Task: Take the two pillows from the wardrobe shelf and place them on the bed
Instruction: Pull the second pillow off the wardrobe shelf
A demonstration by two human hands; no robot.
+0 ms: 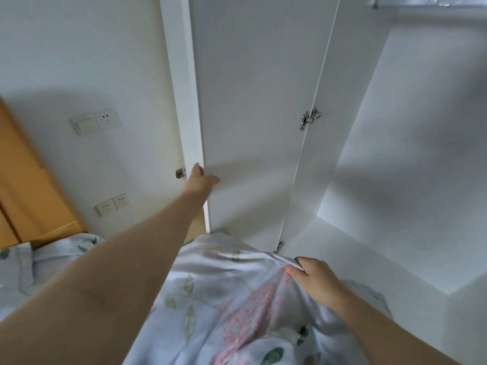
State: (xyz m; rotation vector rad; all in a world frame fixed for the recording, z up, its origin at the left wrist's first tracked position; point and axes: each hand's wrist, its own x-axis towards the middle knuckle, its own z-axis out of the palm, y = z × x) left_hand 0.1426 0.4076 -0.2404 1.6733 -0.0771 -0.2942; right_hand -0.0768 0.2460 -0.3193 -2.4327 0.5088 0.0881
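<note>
**Head view.** The person stands at an open wardrobe. The left hand (pixel 201 177) reaches forward and grips the free edge of the wardrobe door (pixel 250 127), thumb on the inner face and fingers wrapped behind the edge. A small metal door knob (pixel 180 173) shows just beyond it. The right hand (pixel 313 277) is closed on a bunched fold of a floral pillow (pixel 237 299), thumb on top of the fabric. The pillow hangs low in front of the body, off the wardrobe shelf (pixel 369 259) and just before its front edge. The visible part of the shelf carries no other pillow. A hanging rail (pixel 421 1) crosses the top right, and a hinge (pixel 309 118) joins the door to the carcass. At lower left lies the bed (pixel 15 280), covered in matching floral bedding; whether a pillow is already among it cannot be told. Wall sockets (pixel 108 119) and an orange wooden panel (pixel 26 180) stand behind the bed.

**Step in hand.** The step appears to be transfer: this pillow has been withdrawn and is not yet on the bed.

**Next move.** It likely calls for a turn to the left and carrying the pillow clear of the door. The one-handed grip on loose fabric may let the pillow sag or swing.
</note>
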